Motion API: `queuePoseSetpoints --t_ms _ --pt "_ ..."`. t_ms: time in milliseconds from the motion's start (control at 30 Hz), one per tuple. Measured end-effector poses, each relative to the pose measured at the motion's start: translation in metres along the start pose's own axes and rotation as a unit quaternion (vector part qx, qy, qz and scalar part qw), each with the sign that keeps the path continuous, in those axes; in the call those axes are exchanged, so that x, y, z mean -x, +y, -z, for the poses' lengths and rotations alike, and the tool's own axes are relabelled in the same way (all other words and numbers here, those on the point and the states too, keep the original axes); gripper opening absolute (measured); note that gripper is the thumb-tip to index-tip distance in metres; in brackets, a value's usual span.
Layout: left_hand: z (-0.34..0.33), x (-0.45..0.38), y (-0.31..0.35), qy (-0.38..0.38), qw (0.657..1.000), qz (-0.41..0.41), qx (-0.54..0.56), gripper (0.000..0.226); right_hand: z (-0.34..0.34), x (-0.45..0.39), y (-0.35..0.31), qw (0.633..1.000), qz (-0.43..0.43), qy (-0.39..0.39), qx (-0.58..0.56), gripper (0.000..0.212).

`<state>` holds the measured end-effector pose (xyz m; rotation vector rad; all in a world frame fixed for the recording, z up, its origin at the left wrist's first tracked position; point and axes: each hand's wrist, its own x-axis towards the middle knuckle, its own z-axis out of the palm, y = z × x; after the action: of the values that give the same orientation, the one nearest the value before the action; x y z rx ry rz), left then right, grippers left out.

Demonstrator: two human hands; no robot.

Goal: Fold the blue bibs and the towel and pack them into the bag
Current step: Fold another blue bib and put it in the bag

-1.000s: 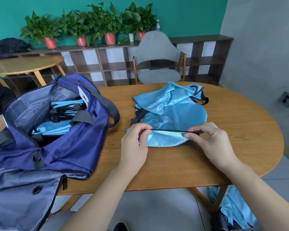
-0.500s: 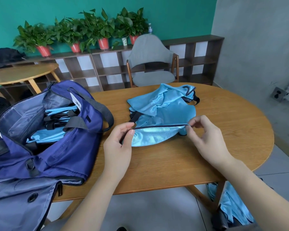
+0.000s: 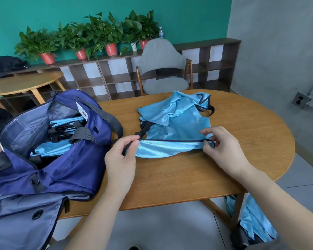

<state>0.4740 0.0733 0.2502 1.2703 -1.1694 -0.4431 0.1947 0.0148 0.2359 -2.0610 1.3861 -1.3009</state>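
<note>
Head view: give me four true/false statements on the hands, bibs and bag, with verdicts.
1. Both hands pinch the dark-trimmed edge of a blue bib: left hand, right hand. True.
2. The bag is zipped shut. False: it gapes open.
3. Folded blue bibs already lie inside the bag. True.
4. The held bib is the only one on the table. False: a crumpled pile lies behind it.
</note>
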Motion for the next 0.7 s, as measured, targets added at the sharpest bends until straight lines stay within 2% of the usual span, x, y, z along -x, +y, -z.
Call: queuePoseSetpoints --t_ms 200,367,433,567,700 --pt "0.010 -0.005 -0.002 0.053 0.999 0.003 -0.008 0.020 0.005 0.000 0.012 0.998 -0.001 -0.031 0.062 0.032" --pt "0.012 -0.008 -0.010 0.015 0.999 0.011 -0.030 0.022 0.017 -0.002 0.017 0.996 -0.084 -0.032 -0.007 0.011" --pt "0.013 -0.009 -0.015 0.005 0.999 0.023 -0.039 0.022 0.022 -0.003 0.021 0.994 -0.107 -0.030 -0.012 0.009" --pt "0.018 -0.013 -0.018 0.029 0.997 0.035 -0.063 0.020 0.038 -0.004 0.025 0.990 -0.131 0.042 0.012 0.008" --pt "0.022 -0.016 -0.014 0.046 0.997 0.009 -0.064 0.017 0.046 -0.003 0.027 0.984 -0.123 0.117 0.052 0.017"
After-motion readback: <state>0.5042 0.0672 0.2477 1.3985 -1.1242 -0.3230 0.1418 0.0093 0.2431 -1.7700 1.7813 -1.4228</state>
